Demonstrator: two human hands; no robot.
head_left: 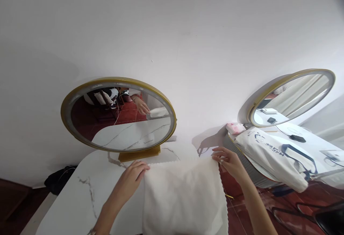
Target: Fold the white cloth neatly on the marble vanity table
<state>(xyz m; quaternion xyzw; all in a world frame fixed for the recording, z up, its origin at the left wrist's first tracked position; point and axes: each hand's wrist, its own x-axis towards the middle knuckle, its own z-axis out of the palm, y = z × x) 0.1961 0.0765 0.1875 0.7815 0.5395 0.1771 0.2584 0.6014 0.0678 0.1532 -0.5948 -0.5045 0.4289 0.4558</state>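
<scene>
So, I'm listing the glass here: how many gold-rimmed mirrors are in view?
2. One gold-rimmed mirror stands on the marbled table, beyond the left hand; the other mirror is at right, near the pink packet.

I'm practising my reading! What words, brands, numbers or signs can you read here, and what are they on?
None can be read for certain.
White fabric item on the right: dark lettering, too blurred to read.
Pink-and-white packet: markings too small to tell whether they are words.
White cloth held by the left hand and right hand: no writing shows.
</scene>
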